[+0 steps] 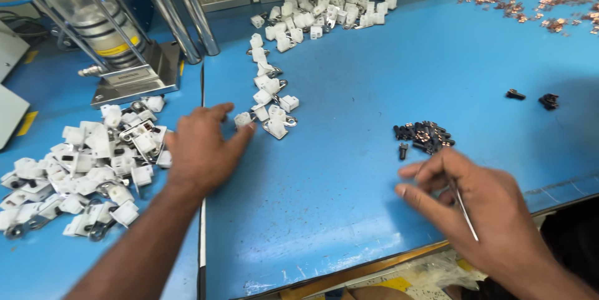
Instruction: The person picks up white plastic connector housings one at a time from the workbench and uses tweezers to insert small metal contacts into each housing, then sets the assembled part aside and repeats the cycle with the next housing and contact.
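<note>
The blue worktable (374, 88) carries every item and serves as the reference. At its far-left corner stands a press fixture (118, 50) with a clear guard and steel columns. Below that fixture, on the table's left section, lies a large heap of white plastic parts (81, 169), some with metal clips. A second trail of white parts (274, 81) runs from the far centre of the table toward its middle. Along the far-right edge, small copper pieces (530, 3) are scattered. Right of centre sits a small cluster of black screws (424, 136). The left hand (203, 150) lies palm-down near the table's centre seam, fingers spread and flat, with a fingertip touching one white part (243, 119) at the trail's near end; nothing is gripped. The right hand (480, 206) hovers at the near edge just below the screws, fingers loosely curled around a thin metal tool (465, 212), possibly tweezers.
</note>
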`<state>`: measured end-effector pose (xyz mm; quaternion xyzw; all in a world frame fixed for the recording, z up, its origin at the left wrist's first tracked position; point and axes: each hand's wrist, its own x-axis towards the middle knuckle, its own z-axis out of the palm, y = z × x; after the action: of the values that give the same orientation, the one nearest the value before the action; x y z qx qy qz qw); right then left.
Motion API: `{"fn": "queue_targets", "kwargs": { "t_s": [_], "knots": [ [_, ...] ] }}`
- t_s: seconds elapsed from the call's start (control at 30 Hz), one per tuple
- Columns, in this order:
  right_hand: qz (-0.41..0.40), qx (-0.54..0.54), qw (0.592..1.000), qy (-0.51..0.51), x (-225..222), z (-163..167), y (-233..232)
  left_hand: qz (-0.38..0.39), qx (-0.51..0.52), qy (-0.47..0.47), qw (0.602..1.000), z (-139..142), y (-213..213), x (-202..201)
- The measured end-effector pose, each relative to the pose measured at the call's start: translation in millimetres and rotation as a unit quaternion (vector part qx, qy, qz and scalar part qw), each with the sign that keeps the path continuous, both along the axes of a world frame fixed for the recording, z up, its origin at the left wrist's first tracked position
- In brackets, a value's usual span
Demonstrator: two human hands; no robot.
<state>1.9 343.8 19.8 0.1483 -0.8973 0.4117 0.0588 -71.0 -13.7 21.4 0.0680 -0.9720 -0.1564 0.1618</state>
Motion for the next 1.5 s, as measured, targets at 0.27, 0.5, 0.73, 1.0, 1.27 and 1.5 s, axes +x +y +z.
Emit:
{"fn": "queue_targets", "kwargs": {
  "t_s": [0.27,0.5,0.73,1.0,1.27,1.5],
  "knots": [
    [-0.130,0.114,0.984,0.033,-45.2,17.0,-13.8,0.093,0.131,-0.048,0.986,25.3,30.3,15.2],
    [-0.138,0.140,0.980,-0.003,-45.9,14.7,-21.6,0.076,0.423,-0.052,0.901,37.6,44.6,75.1],
    [-0.139,0.054,0.989,0.003,-36.0,18.4,-30.1,0.006,0.532,-0.156,0.832,30.7,99.1,97.1],
    [-0.030,-0.174,0.984,0.019,-4.1,36.7,-39.4,-0.031,0.501,-0.158,0.850,44.1,140.9,96.5],
    [-0.001,-0.203,0.979,-0.014,11.9,34.4,-46.9,-0.077,0.460,-0.172,0.867,53.4,144.6,94.7],
    [0.078,-0.038,0.991,0.107,22.6,36.4,-45.5,-0.090,0.494,-0.149,0.852,52.8,134.0,100.4]
  ]
}}
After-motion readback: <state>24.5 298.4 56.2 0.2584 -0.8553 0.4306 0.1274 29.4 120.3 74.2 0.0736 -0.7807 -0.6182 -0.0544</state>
